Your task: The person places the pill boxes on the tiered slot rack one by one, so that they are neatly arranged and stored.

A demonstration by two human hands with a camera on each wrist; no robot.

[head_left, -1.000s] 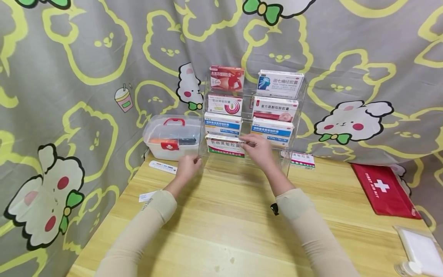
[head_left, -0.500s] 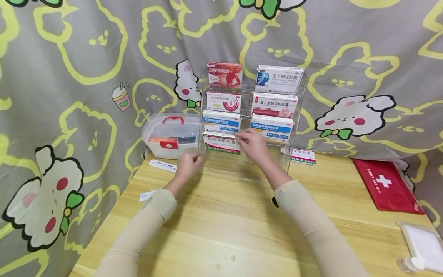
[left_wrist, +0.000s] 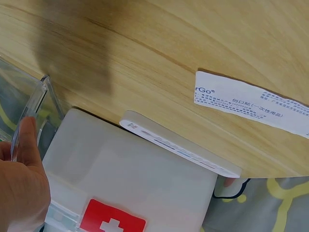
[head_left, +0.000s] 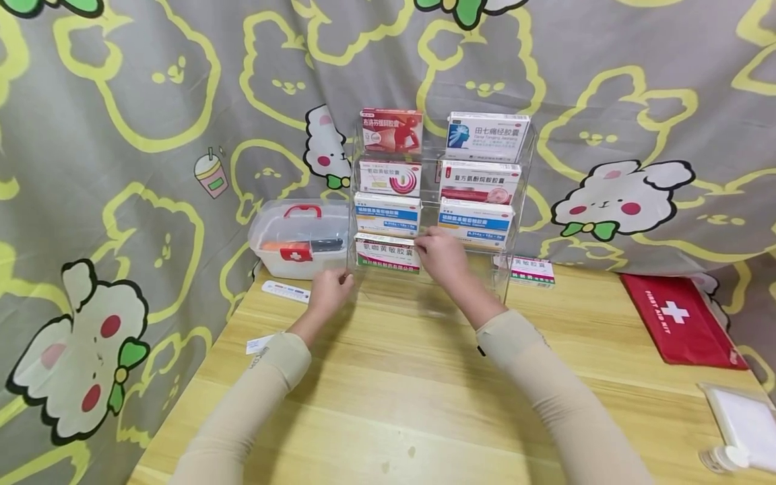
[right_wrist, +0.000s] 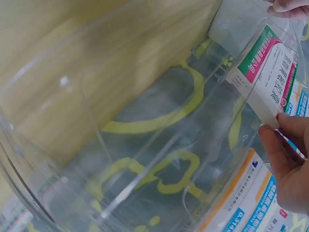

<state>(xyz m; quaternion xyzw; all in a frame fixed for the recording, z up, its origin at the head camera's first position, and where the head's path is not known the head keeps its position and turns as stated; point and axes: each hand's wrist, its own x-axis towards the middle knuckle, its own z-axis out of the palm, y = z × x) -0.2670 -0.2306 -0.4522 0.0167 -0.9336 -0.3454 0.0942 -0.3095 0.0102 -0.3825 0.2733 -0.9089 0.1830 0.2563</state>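
A clear acrylic rack (head_left: 432,286) stands at the back of the table with medicine boxes in two columns. On its lowest left tier sits a white medicine box (head_left: 385,257) with green and maroon bands. My right hand (head_left: 445,259) pinches that box's right end between thumb and fingers, as the right wrist view shows with the hand (right_wrist: 292,162) at the box's (right_wrist: 268,72) corner. My left hand (head_left: 327,294) holds the rack's left side edge; in the left wrist view its thumb and fingers pinch the clear panel (left_wrist: 35,101).
Left of the rack stands a clear-lidded first aid box (head_left: 300,249), with a white strip (head_left: 285,291) before it. A paper wrapper (head_left: 257,344) lies near the left sleeve. On the right are another medicine box (head_left: 532,271), a red pouch (head_left: 682,323) and a small bottle (head_left: 724,459).
The white medicine box has slid slightly left on the lowest tier, with my right hand following it. My left hand stays at the rack's edge. The head view has shifted a little.
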